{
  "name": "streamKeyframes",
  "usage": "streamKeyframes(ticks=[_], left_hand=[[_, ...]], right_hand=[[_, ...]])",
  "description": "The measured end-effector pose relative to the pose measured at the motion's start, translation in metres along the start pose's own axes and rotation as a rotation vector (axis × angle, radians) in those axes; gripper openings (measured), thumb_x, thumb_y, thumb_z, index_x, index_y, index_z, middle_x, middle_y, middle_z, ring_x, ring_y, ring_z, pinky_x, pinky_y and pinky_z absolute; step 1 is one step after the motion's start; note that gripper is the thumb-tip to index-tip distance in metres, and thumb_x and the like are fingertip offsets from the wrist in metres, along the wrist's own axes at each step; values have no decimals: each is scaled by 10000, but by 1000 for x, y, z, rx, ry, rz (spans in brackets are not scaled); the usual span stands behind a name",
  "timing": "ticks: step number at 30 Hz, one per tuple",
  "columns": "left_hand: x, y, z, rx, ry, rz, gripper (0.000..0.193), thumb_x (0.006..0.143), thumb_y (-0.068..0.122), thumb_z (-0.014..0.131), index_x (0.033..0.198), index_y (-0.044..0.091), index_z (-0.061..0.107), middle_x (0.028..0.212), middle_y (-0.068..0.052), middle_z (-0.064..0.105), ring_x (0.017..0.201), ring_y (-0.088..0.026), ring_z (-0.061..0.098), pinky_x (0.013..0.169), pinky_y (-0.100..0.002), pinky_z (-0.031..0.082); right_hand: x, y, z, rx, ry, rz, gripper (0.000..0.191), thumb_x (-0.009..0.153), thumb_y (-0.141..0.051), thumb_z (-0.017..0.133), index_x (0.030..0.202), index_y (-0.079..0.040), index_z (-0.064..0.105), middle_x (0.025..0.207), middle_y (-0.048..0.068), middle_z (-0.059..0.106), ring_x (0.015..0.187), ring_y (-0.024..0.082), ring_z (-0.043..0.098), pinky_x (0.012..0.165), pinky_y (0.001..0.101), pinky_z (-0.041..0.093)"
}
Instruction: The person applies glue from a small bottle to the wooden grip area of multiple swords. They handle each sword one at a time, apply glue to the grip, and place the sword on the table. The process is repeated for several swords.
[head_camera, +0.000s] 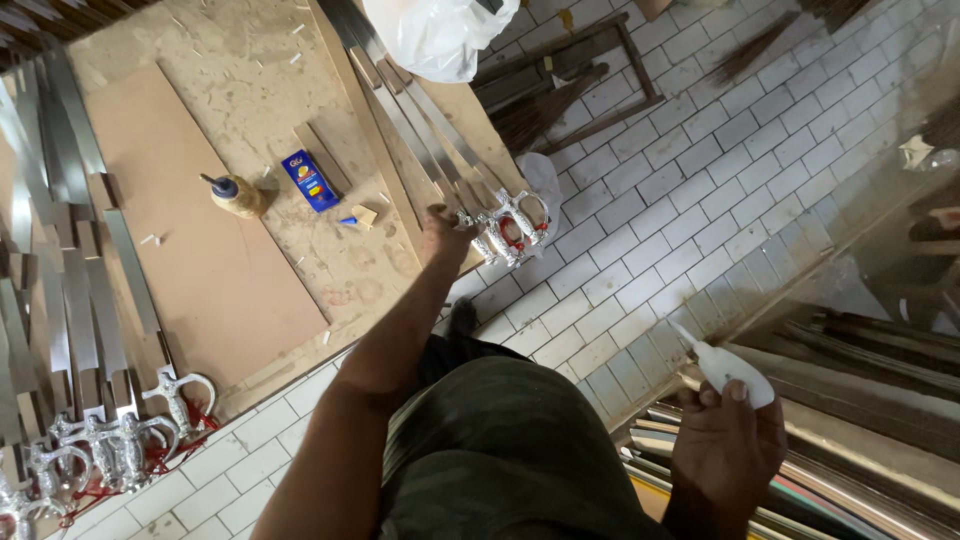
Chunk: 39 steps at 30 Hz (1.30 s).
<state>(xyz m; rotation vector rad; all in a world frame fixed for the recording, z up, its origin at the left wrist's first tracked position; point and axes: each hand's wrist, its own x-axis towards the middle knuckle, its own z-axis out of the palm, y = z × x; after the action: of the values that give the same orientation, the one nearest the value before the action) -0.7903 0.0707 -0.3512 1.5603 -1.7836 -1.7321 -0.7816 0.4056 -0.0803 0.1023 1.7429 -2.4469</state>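
While you stand over the tiled floor (640, 240), your left hand (445, 235) stretches out to the swords (500, 225) at the edge of the board (250, 60), resting on their silver hilts where red cord shows; its fingers are curled down onto them, though you cannot tell whether they grip. Your right hand (725, 450) is drawn back near your body, fingers and thumb closed round a small white glue bottle (725, 370), its nozzle pointing up and left. On the board, well apart from your left hand, lie a blue box (309, 180) and a yellow bottle (235, 193). More swords (100, 440) lie in a row at the lower left, hilts toward you.
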Motion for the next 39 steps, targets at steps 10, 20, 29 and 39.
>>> streamKeyframes(ticks=[10,20,29,39], left_hand=[[-11,-11,-59,-329,-380,-159,240,907,124,737,1126,29,757,814,-39,618,657,-113,518,569,-267,424],[-60,-3,-135,-743,-36,-254,321,915,183,722,1194,68,614,1001,-79,753,779,-207,727,588,-335,554],[-114,-8,-220,-526,-62,110,397,951,237,754,1270,13,680,1057,-77,786,837,-139,662,707,-303,541],[-266,-24,-332,-712,-172,431,418,919,319,813,1105,-50,749,1071,-141,790,1046,-210,753,951,-368,615]], right_hand=[[30,-3,8,15,-151,22,128,1131,-97,603,1235,-24,621,1042,60,668,937,136,616,881,372,540],[19,-2,53,-82,-237,53,192,1093,-95,616,1265,-10,631,1019,66,649,915,136,593,871,356,534],[-17,10,88,-145,-237,85,279,1030,-81,630,1283,35,621,983,96,640,873,152,598,822,361,546],[-95,51,131,-10,-543,97,244,1079,-92,648,1284,32,602,1018,102,661,895,159,595,810,383,522]])
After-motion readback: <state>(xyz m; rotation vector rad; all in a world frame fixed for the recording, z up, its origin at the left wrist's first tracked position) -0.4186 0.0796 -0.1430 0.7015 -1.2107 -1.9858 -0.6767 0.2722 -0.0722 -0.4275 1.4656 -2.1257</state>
